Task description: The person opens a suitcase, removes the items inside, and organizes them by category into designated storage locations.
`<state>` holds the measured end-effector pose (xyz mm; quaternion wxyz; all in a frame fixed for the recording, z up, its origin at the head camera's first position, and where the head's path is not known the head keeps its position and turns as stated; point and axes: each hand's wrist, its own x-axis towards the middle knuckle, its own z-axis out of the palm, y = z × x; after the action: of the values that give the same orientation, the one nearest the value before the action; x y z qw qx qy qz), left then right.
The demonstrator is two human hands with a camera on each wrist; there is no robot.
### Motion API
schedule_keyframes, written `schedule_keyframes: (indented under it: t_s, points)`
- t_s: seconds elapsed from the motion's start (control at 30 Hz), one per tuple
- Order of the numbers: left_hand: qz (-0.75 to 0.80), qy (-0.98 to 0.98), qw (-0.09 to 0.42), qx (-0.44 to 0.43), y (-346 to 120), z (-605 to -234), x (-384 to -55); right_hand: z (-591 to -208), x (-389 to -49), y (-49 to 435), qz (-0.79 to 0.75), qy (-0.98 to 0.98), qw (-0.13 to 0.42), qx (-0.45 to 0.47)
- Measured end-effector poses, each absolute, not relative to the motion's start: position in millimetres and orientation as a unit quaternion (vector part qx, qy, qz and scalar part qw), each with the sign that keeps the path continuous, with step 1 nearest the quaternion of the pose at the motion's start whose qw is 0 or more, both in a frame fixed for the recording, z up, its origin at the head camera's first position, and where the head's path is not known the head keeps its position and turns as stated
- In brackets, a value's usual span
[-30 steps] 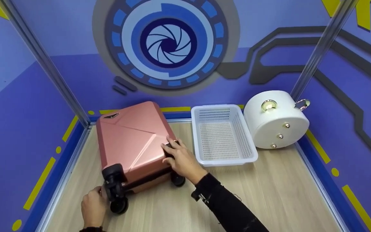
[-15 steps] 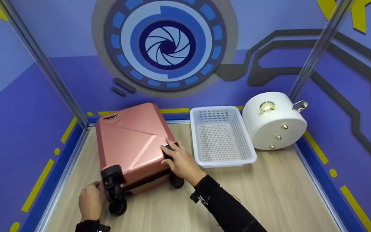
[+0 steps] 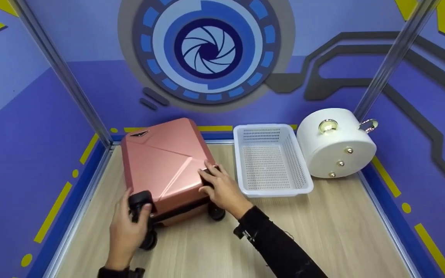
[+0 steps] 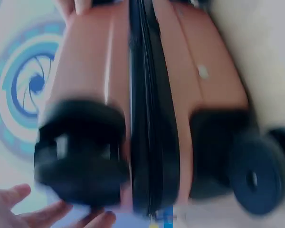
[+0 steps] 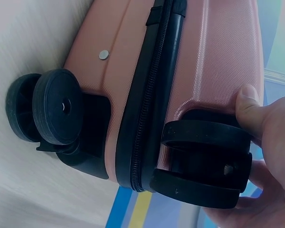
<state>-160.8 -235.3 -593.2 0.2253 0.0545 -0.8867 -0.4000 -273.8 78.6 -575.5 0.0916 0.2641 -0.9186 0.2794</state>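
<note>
A rose-gold hard-shell suitcase (image 3: 164,162) lies flat on the wooden surface at the left, its wheeled end towards me. My left hand (image 3: 126,227) is at its near-left corner, thumb and fingers on either side of the upper wheel (image 3: 140,197). In the blurred left wrist view the fingers (image 4: 42,216) are spread beside that wheel; firm contact cannot be made out. At the near-right corner my right hand (image 3: 228,193) grips the suitcase around the other upper wheel (image 5: 204,142). Its thumb (image 5: 248,107) presses the shell, while the fingers bend behind the wheel.
A white perforated plastic basket (image 3: 276,192) stands right of the suitcase. Beside it, in the back right corner, sits a white round-topped case (image 3: 332,135) with gold-coloured studs and rings. Blue patterned walls (image 3: 91,81) enclose the back and sides.
My left hand has come up from low beside the lower left wheel to the upper left wheel, its fingers spreading. My right hand stays on its corner, and the suitcase has hardly moved.
</note>
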Motion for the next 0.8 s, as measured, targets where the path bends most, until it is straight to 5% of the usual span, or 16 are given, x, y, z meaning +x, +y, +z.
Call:
schedule_keyframes:
  t_s: [0.27,0.63,0.8]
  points:
    - [-0.325,-0.920,0.219,0.023,-225.9,-603.1,-178.3,-577.2,-264.4,76.8,0.267,-0.924,0.103,0.252]
    - [-0.316,-0.942,0.113,0.002,-239.3,-594.3,-194.9,-580.1,-239.9,76.5,0.241,-0.930,0.154,0.229]
    - [-0.276,-0.950,0.145,-0.016,-232.0,-584.5,-196.0,-580.0,-237.5,79.7,0.253,-0.924,0.181,0.221]
